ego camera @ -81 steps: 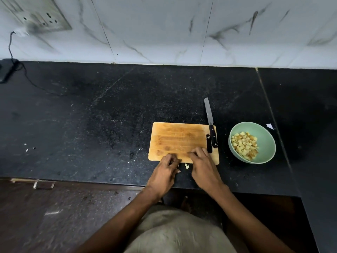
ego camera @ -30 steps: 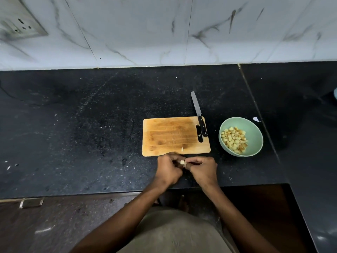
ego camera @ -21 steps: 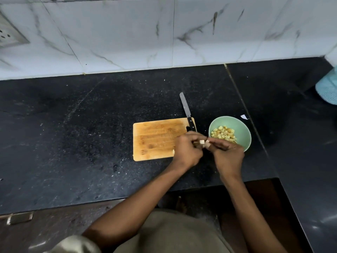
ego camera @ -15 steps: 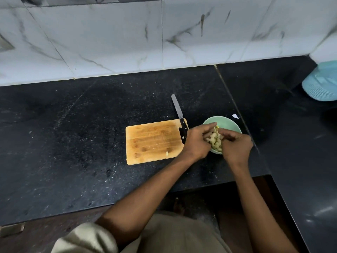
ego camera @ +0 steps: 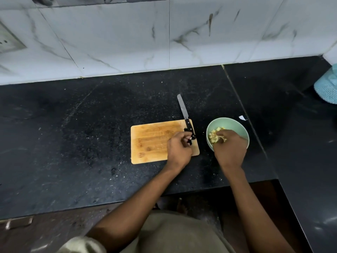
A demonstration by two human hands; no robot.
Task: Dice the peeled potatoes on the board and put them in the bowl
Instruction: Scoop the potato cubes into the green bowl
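Home kitchen: black stone counter (ego camera: 91,143), marble-tiled wall (ego camera: 127,37).

You have a single head-worn view, looking forward and steeply down over the black speckled stone counter (ego camera: 73,136), close above it, facing the white marble-veined tiled wall (ego camera: 127,37).

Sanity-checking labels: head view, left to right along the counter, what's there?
wall socket → cutting board → left hand → knife → green bowl → white scrap → blue object at the right edge.
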